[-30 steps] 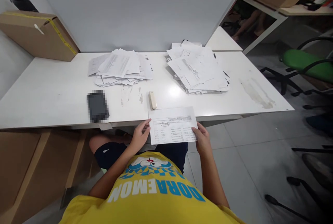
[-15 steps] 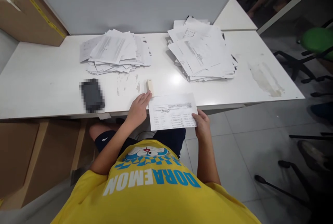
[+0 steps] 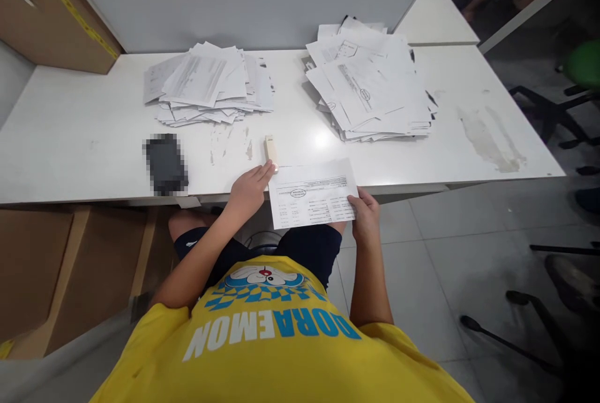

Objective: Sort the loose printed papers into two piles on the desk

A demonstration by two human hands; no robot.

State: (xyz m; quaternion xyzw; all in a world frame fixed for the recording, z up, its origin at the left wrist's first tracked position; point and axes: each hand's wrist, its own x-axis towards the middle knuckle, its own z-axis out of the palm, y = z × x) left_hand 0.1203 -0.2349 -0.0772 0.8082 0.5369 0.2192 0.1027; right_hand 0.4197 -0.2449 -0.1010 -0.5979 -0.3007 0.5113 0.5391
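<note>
A printed sheet of paper (image 3: 312, 194) with an oval stamp mark reaches over the front edge of the desk. My right hand (image 3: 365, 212) pinches its right side, thumb on top. Just left of the sheet's upper left corner, a small cream block that looks like a stapler (image 3: 270, 148) lies on the desk. My left hand (image 3: 250, 189) has its fingers together on the near end of this stapler, close to the paper's corner. The left thumb is hidden.
Behind these stand two loose stacks of printed papers, a left stack (image 3: 210, 87) and a larger right stack (image 3: 365, 84). A dark pixelated object (image 3: 165, 164) lies at left on the white desk (image 3: 84, 134). A cardboard box (image 3: 60, 15) stands in the far left corner.
The camera view has shifted slightly, so the desk and stacks sit a little higher. Both hands keep their places at the stapler and the sheet.
</note>
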